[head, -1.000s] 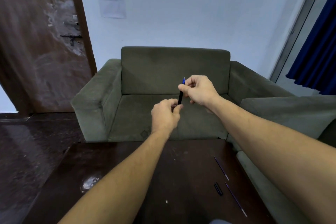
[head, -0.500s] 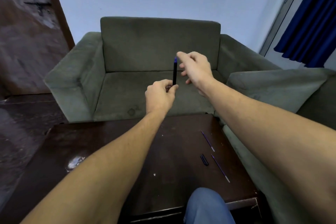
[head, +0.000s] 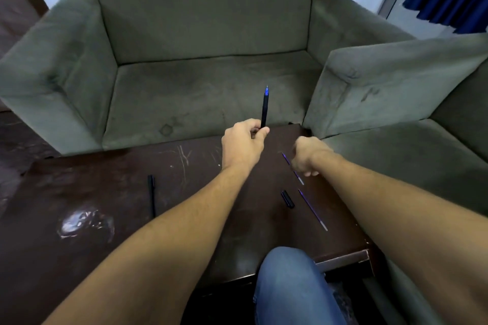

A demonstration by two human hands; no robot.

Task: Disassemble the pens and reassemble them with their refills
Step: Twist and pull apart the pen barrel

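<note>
Both bare forearms reach fwd, L hand (head: 244, 145) raised w/ thumb & fingers pinching the lower end of a slim black pen with a blue tip (head: 264, 108), held upright; R hand (head: 307, 157) lower, knuckles up, fingers curled downward, grip unclear.

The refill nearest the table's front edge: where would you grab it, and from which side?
Probably pinch the near refill at mid-length, coming down from above: it lies flat on the table, thin and long. The pen cap lies apart on its left, leaving fingertips room.
</note>
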